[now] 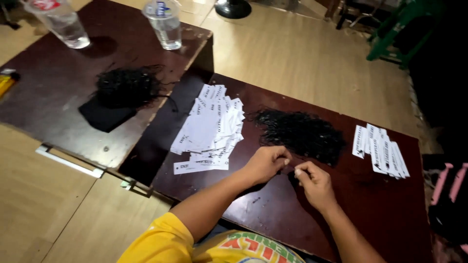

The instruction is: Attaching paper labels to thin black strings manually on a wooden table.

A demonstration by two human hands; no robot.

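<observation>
You've got two dark brown low tables on the wooden floor [302, 53]. On the near table [380, 209], a fanned heap of white paper tags [209, 129] lies toward its left edge, a pile of black strings [300, 131] sits mid-top by the far edge, and a smaller stack of white tags [380, 150] lies near the right edge. The far table [44, 97] carries two clear plastic cups [165, 22] along its far edge and another black string bundle [126, 87] on a black cloth [105, 118].

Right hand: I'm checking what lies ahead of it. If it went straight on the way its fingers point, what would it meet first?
The right hand points up-left at the left hand, so it would probably meet those fingertips first.
</observation>
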